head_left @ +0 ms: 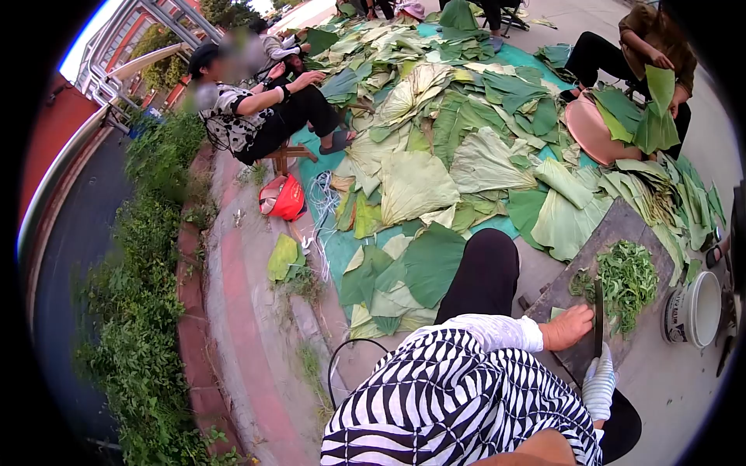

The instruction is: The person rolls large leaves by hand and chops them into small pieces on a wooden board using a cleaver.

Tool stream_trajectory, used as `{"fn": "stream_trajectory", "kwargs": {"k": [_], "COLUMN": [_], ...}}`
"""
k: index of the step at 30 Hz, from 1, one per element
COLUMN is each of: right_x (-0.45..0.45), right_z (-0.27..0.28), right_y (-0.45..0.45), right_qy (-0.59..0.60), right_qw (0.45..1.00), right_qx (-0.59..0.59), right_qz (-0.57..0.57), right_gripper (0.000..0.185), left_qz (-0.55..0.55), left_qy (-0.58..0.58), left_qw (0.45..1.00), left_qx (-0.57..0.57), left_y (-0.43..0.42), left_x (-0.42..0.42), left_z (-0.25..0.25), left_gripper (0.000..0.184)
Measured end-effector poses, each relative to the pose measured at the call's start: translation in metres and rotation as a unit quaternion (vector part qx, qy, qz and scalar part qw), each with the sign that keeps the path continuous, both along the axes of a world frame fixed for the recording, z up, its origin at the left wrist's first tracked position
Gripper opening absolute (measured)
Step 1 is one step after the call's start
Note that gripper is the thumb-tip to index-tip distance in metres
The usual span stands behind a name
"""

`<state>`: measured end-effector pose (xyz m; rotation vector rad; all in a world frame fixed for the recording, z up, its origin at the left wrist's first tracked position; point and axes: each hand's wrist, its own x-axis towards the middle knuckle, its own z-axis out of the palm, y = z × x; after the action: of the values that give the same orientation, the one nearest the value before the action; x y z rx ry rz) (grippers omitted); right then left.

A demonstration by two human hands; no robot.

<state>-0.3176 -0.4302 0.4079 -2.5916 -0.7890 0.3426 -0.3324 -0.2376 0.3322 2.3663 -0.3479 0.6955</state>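
My right hand [598, 386], in a striped white glove, is closed around the handle of a knife [598, 317]. The dark blade stands nearly upright in view over a wooden board [559, 290]. Just left of the blade, my bare left hand [567, 328] is closed and pressed down on the board. A pale green leaf piece [557, 312] shows beside its knuckles; the fingertips are partly hidden. Right of the blade lies a heap of shredded green leaves [628, 283], with some scraps on its left side.
A white bucket [703, 309] stands right of the board. Large leaves [420, 186] cover a green sheet ahead. One person [249, 116] sits at left; another at right holds leaves over a pink basin [590, 128]. A red bag [282, 197] rests by the kerb.
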Motion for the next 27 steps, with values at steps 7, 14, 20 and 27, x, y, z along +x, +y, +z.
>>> {"fn": "stream_trajectory", "kwargs": {"k": [7,14,20,27], "right_x": [0.011,-0.012,-0.019,-0.034], "right_z": [-0.024,0.024,0.037,0.035], "right_y": [-0.002,-0.009,-0.01,-0.025], "right_qy": [0.046,-0.037,0.032,0.038], "right_qw": [0.997,0.999,0.999,0.999], "right_qx": [0.062,0.023,0.04,0.023], "right_qz": [-0.024,0.026,-0.009,-0.02], "right_gripper": [0.041,0.046,0.045,0.049], "left_qz": [-0.002,-0.003,-0.01,-0.029], "left_qy": [-0.004,0.017,0.025,0.024], "left_qw": [1.0,0.999,0.998,0.995], "left_qx": [0.028,0.037,0.061,0.094], "left_y": [0.0,-0.001,-0.001,-0.004], "left_x": [0.003,0.002,-0.001,0.002], "left_z": [-0.009,0.001,0.007,0.002], "left_gripper": [0.012,0.015,0.018,0.028]}}
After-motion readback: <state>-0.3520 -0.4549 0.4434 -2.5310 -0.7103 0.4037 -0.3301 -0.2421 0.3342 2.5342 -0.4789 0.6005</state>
